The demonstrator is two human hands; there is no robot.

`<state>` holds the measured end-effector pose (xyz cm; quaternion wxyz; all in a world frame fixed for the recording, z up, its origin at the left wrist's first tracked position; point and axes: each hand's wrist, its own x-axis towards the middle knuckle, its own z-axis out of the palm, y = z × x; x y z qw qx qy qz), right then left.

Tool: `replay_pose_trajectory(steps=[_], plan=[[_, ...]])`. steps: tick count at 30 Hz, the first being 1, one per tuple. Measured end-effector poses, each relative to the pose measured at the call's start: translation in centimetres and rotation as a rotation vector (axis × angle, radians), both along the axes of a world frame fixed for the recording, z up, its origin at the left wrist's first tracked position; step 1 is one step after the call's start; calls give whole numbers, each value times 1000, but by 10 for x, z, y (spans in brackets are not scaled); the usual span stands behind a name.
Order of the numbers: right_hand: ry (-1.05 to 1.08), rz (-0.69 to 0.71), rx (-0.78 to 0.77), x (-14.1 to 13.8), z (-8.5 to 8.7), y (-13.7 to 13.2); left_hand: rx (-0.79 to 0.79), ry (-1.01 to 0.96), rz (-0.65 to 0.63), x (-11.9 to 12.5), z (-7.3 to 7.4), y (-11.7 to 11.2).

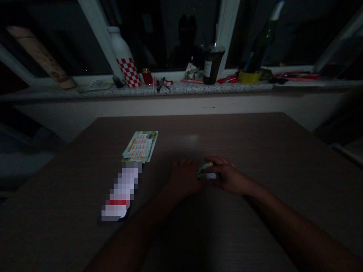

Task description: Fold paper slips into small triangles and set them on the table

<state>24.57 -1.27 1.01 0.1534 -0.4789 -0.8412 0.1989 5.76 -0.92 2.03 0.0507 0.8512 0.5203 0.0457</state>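
My right hand [228, 175] is closed around a small stack of what look like printed cards [210, 175], fingers along the far side and thumb along the near side. The stack shows green, yellow and finely patterned white; most of it is hidden by the hands. My left hand [184, 175] lies low on the table against the stack's left end, back up, fingers stretched forward and its thumb side towards the cards. It is in deep shadow, and whether it grips the stack is hard to see. Left of it lies a loose pile of printed cards [140, 145].
A phone-like device [121, 190] with a blurred-out screen lies below the card pile on the wooden table [255, 136]. Behind, the window sill [184, 87] carries a checkered white bottle [129, 70], a dark cup [211, 68], a green bottle [262, 41] and small clutter.
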Motion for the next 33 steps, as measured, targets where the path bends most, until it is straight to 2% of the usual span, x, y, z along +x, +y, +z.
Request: replay_pose_trajectory(steps=[10,24,29,33], plan=[[-2,24,-17,3,-2,0,-35,6,41,1,2,-2],[9,32,-2,2,0,0,-60,-14,36,2,1,-1],[8,-6,11,1,-3,0,-50,-12,26,2,1,0],[19,-8,23,2,-8,2,-91,27,47,-2,6,5]])
